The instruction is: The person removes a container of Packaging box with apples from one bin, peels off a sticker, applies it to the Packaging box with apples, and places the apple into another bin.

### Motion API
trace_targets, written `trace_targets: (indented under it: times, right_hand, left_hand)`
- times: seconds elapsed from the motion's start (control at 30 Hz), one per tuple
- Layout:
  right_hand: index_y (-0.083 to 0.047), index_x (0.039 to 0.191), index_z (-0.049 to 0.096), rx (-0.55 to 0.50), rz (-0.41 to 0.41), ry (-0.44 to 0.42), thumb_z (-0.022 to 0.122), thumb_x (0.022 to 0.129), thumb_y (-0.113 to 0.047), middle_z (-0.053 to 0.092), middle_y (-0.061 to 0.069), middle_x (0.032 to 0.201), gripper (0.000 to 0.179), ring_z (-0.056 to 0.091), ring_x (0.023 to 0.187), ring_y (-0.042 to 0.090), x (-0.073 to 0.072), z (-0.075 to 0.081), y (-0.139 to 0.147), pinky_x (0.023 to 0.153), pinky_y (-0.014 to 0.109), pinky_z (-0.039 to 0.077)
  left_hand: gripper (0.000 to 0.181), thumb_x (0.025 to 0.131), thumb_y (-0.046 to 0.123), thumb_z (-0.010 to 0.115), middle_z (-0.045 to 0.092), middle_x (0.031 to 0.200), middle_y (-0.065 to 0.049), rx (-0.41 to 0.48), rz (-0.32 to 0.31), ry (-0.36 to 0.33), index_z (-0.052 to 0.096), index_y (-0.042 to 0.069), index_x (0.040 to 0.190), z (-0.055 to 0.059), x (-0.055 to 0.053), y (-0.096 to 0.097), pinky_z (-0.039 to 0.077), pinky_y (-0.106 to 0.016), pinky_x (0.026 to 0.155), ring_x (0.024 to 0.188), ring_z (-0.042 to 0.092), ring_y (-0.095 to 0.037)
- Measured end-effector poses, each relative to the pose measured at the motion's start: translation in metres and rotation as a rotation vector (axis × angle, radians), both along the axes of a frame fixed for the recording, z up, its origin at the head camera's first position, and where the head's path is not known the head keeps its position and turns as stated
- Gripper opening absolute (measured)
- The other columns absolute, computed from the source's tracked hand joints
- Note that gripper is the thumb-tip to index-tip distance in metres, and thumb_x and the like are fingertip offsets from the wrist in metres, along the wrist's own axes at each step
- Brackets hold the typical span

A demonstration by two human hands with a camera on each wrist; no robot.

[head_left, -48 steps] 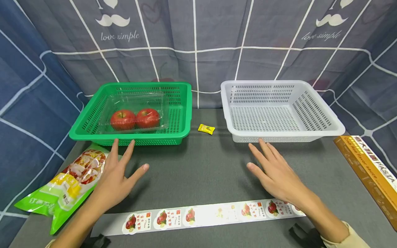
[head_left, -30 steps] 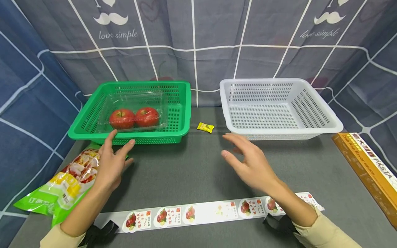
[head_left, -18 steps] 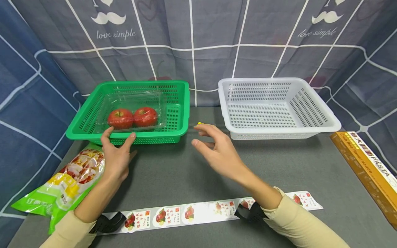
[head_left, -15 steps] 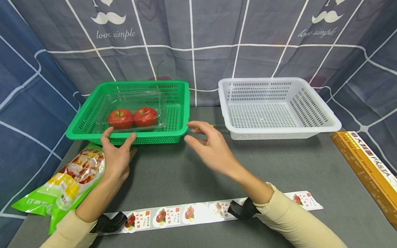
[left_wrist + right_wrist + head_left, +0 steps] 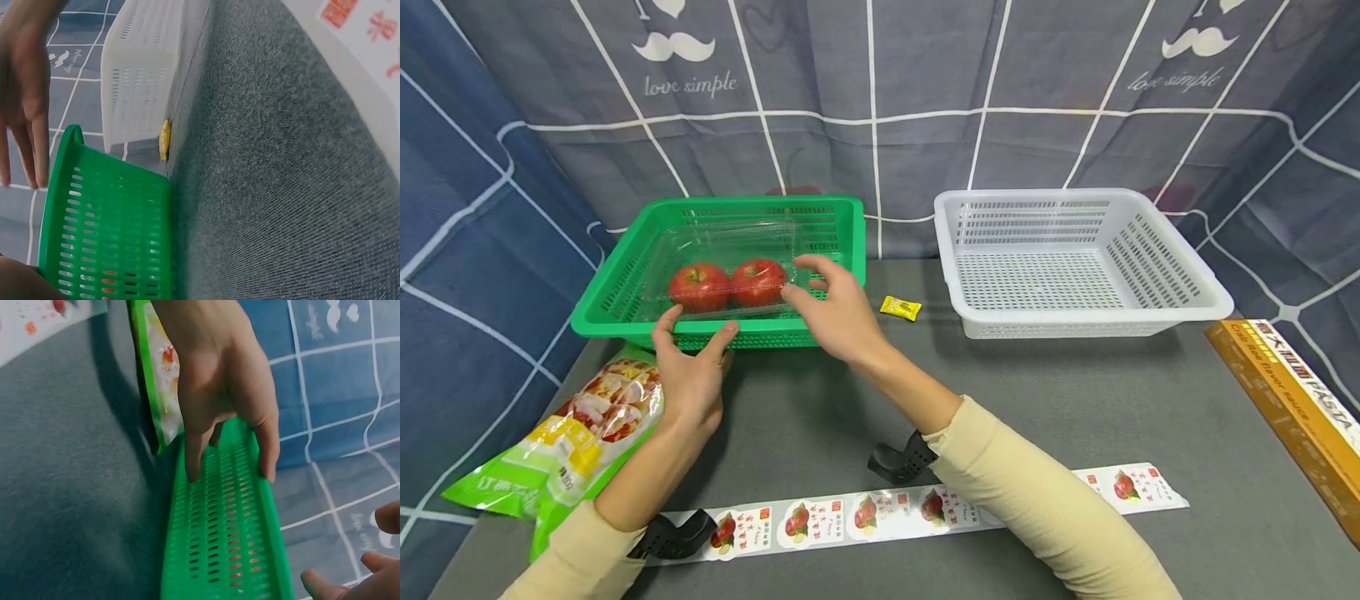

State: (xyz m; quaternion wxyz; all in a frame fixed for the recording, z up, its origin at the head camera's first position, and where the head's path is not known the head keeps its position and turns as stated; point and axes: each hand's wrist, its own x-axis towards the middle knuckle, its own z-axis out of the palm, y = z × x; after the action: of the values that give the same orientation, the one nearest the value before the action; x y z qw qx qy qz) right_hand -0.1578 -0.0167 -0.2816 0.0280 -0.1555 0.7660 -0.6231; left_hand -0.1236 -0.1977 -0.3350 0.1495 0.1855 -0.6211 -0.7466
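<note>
Two red apples [image 5: 757, 282] show through a clear plastic clamshell box [image 5: 718, 233] lying inside the green basket [image 5: 617, 327]. My left hand [image 5: 688, 379] touches the front rim of that basket, index finger and thumb at the rim, other fingers against the outer wall, as the right wrist view shows. Over the basket's right part hangs my right hand [image 5: 838, 321], its thumb and index finger spread apart at the right end of the clear box. In the left wrist view, the right hand [image 5: 28, 106] has its fingers pointing down over the green rim.
A white basket [image 5: 1093, 319] stands at the right, with a small yellow packet [image 5: 900, 307] between the baskets. A green food bag [image 5: 587, 425] lies at left, a pasta box [image 5: 1285, 408] at right. A sticker strip [image 5: 812, 523] crosses the front; a checked curtain [image 5: 917, 75] surrounds the table.
My right hand has swung left from in front of the white basket, past the yellow packet, to over the green basket. My left hand has come to the green basket's front rim.
</note>
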Motion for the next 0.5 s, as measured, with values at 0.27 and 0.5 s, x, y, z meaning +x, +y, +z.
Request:
trace_targets:
  times: [0.27, 0.5]
  right_hand:
    - [-0.013, 0.146, 0.046, 0.038, -0.071, -0.131, 0.06, 0.099, -0.024, 0.051, 0.005, 0.14, 0.051, 0.05, 0.095, 0.016, -0.032, -0.005, -0.037, 0.076, 0.033, 0.044]
    - [-0.017, 0.15, 0.043, 0.081, -0.106, -0.208, 0.063, 0.098, -0.028, 0.04, 0.0, 0.152, 0.057, 0.046, 0.129, 0.019, -0.052, -0.008, -0.055, 0.092, 0.036, 0.048]
  left_hand:
    - [0.076, 0.093, 0.009, 0.069, 0.0, 0.157, 0.0, -0.027, 0.011, 0.0, 0.022, 0.02, 0.152, -0.003, -0.001, 0.002, 0.039, -0.046, 0.106, 0.13, 0.037, -0.027]
    - [0.076, 0.093, 0.011, 0.069, 0.001, 0.157, 0.0, -0.044, 0.02, -0.001, 0.023, 0.021, 0.152, -0.003, -0.001, 0.001, 0.04, -0.045, 0.104, 0.127, 0.038, -0.026]
